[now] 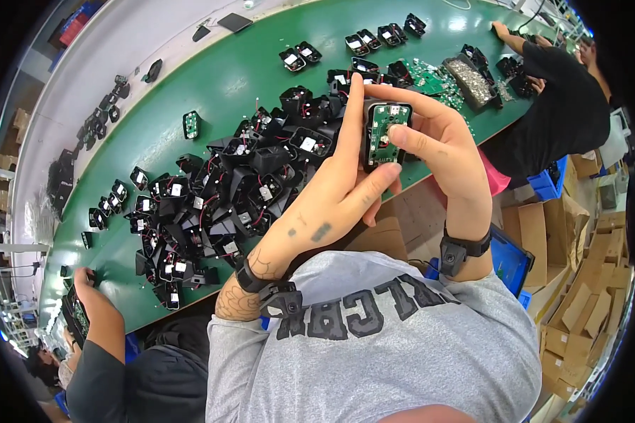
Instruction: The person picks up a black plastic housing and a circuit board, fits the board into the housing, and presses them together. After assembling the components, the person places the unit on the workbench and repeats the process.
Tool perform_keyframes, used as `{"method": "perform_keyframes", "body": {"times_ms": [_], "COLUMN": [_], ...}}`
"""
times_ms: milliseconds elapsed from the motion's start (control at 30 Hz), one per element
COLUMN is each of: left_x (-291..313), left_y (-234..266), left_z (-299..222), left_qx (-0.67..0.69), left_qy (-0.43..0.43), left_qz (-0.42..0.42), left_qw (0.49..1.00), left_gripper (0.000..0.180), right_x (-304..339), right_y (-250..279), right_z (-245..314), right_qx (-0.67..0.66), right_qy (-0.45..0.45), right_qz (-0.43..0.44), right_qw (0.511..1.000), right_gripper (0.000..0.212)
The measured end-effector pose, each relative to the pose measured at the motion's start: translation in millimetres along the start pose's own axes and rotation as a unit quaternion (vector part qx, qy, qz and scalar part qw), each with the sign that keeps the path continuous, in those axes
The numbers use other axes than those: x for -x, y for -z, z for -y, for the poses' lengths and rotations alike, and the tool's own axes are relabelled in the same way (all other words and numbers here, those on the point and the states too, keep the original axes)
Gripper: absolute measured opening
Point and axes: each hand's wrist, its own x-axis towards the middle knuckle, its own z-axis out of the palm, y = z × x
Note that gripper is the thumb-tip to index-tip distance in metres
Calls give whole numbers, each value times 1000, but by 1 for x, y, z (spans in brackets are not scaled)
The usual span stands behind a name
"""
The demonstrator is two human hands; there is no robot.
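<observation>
A small black plastic housing (366, 154) with a green circuit board (379, 149) in its open face is held up in front of me, above the near edge of the table. My left hand (324, 201) grips it from the left and below, its thumb at the lower end and a finger stretched along the side. From the right, my right hand (448, 144) curls round the top and right side, its thumb pressed on the board. Beyond my hands lies a heap of black housings (271, 158) with red wires and white parts. What the hidden fingers touch cannot be seen.
The green table (148, 116) carries loose circuit boards (434, 81), a box of small metal parts (470, 81) and a lone housing with a board (191, 125). Co-workers sit at left (99, 324) and right (557, 106). Cardboard boxes (585, 317) stand at the right.
</observation>
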Motion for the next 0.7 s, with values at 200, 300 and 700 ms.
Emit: {"method": "perform_keyframes", "body": {"times_ms": [200, 300, 700], "left_x": [-7, -9, -8], "left_y": [24, 33, 58], "left_z": [3, 7, 29], "left_qx": [43, 10, 10], "left_qy": [32, 29, 26], "left_qz": [-19, -67, -92], "left_qw": [998, 997, 995], "left_gripper": [82, 82, 74], "right_x": [-28, -41, -65], "right_y": [0, -4, -15], "right_z": [-11, -14, -38], "right_qx": [-15, -1, 1], "right_qy": [-83, -74, -109], "right_qz": [30, 44, 50], "right_qw": [996, 996, 993], "right_gripper": [51, 52, 49]}}
